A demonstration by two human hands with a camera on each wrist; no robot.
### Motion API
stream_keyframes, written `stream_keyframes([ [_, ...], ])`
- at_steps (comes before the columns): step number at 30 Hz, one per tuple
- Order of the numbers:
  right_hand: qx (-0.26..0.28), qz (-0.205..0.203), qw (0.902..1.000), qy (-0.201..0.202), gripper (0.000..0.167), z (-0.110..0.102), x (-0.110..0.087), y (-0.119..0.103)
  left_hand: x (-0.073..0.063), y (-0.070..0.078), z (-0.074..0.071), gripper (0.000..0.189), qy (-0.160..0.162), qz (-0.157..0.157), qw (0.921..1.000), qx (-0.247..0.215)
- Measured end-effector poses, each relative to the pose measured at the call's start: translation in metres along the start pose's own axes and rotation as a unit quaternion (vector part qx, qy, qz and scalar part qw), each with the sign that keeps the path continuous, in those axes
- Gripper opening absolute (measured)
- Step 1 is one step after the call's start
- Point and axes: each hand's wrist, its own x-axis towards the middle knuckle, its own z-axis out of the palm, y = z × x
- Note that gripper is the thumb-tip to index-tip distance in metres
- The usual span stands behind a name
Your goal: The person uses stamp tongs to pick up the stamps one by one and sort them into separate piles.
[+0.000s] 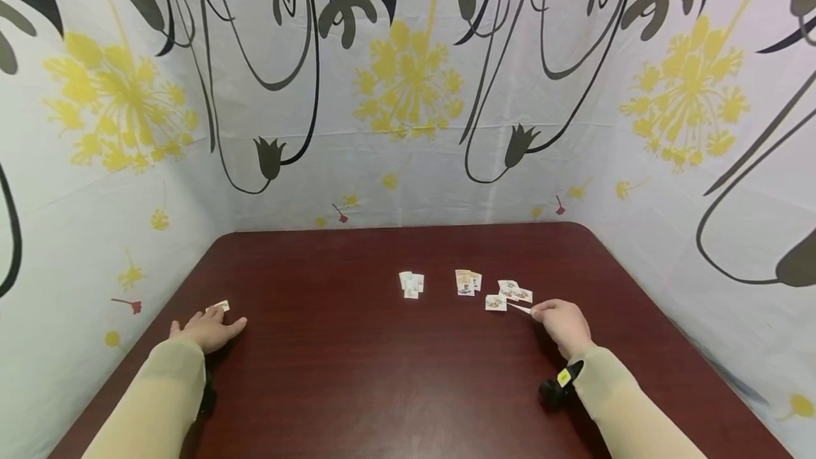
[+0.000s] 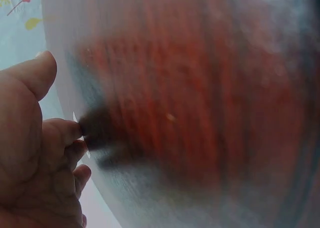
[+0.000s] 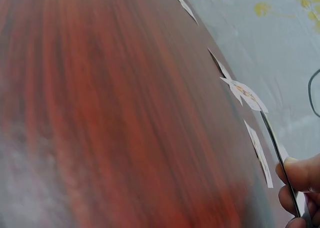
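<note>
In the head view my right hand (image 1: 564, 324) pinches a pair of slim metal tweezers (image 1: 519, 308) between thumb and fingers. At the tweezers' tip is a small white picture card (image 1: 495, 302); the right wrist view shows this card (image 3: 245, 93) tilted. Beside it lie several similar cards (image 1: 515, 290) in a loose group. My left hand (image 1: 207, 331) is stretched out palm down at the left of the table, fingers spread, fingertips on another small card (image 1: 222, 305). Those fingers partly hide that card.
Two more small clusters of overlapping cards, one in the middle (image 1: 411, 285) and one to its right (image 1: 468, 282), lie on the dark red wooden table (image 1: 357, 374). Patterned white cloth (image 1: 408, 183) hangs behind the table and along both sides.
</note>
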Motion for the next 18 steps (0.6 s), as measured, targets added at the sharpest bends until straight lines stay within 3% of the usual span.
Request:
stream_keyframes([
  [18, -0.025, 0.03, 0.9991, 0.016, 0.032, -0.016, 0.015, 0.016, -0.004, 0.014, 0.006, 0.087, 0.009, 0.037, 0.9991, 0.015],
])
